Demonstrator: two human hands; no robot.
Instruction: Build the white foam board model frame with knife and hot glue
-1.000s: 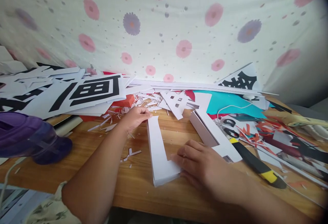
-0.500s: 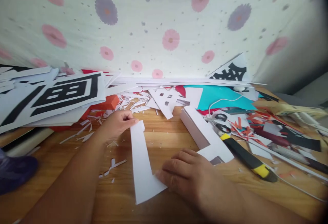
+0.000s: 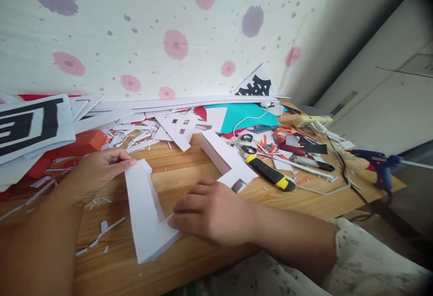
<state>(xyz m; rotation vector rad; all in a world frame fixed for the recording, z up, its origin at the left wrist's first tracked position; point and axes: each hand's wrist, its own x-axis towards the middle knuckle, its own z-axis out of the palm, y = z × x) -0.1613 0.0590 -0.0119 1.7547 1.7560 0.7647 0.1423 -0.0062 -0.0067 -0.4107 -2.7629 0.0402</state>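
A white L-shaped paper piece (image 3: 142, 215) stands on the wooden table, its side walls showing at the lower edge. The fingers of my left hand (image 3: 111, 167) pinch its upper end. At the right tip of its foot, my right hand (image 3: 206, 212) has its fingers together and gripping the edge; the fingertips are partly hidden. Behind my right hand lies a second white folded piece (image 3: 216, 151) with a raised side wall. Black-handled scissors (image 3: 248, 145) and a yellow and black utility knife (image 3: 270, 172) lie to its right.
A blue glue gun (image 3: 382, 169) sits at the table's right edge, near a power strip (image 3: 313, 121). Paper scraps (image 3: 135, 136) and a teal sheet (image 3: 243, 117) lie at the back. Printed sheets (image 3: 34, 124) are stacked left, beside an orange block (image 3: 84, 142). A cable crosses the right side.
The view has turned right, bringing the glue gun and a cabinet into sight. Both hands keep hold of the L-shaped piece, which now shows more of its side walls.
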